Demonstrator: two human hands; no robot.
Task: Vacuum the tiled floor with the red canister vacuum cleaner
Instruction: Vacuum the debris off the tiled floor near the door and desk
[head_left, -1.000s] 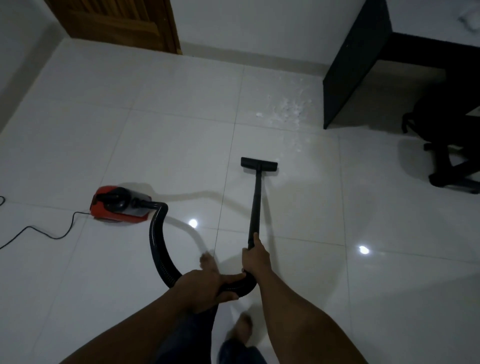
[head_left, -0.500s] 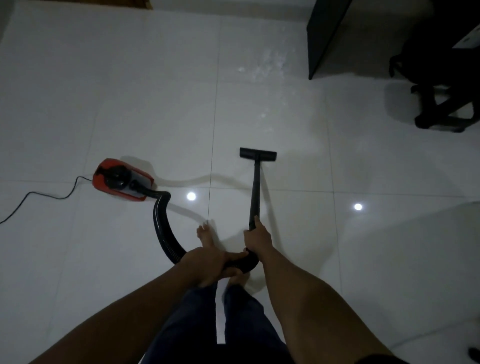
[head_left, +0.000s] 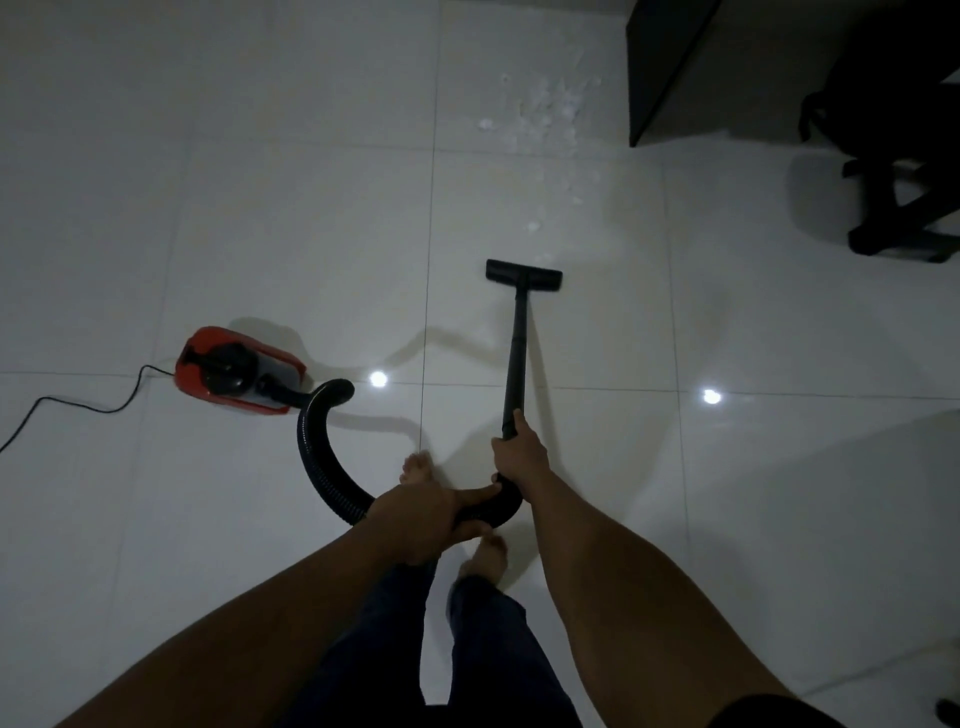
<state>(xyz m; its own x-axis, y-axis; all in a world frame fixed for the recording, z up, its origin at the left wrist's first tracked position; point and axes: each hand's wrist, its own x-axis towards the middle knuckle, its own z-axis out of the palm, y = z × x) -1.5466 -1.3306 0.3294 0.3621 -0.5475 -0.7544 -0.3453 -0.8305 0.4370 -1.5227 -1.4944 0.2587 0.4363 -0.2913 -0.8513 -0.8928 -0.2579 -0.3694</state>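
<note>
The red canister vacuum cleaner (head_left: 236, 370) sits on the white tiled floor (head_left: 260, 208) at the left. Its black ribbed hose (head_left: 317, 447) curves from the canister down to my hands. My left hand (head_left: 426, 514) grips the hose's curved end. My right hand (head_left: 519, 457) grips the bottom of the black wand (head_left: 517, 358). The wand runs forward to the flat floor nozzle (head_left: 523, 274), which rests on the tile. White crumbs and dust (head_left: 545, 109) are scattered on the floor beyond the nozzle.
A black power cord (head_left: 78, 410) trails left from the canister. A dark desk panel (head_left: 660, 73) stands at the upper right, with a black office chair (head_left: 893, 171) beside it. My bare feet (head_left: 415, 470) stand just behind the hose.
The nozzle and wand have slid back toward me, away from the crumbs. The view has tilted further down, so the door is out of sight. Both grips are unchanged.
</note>
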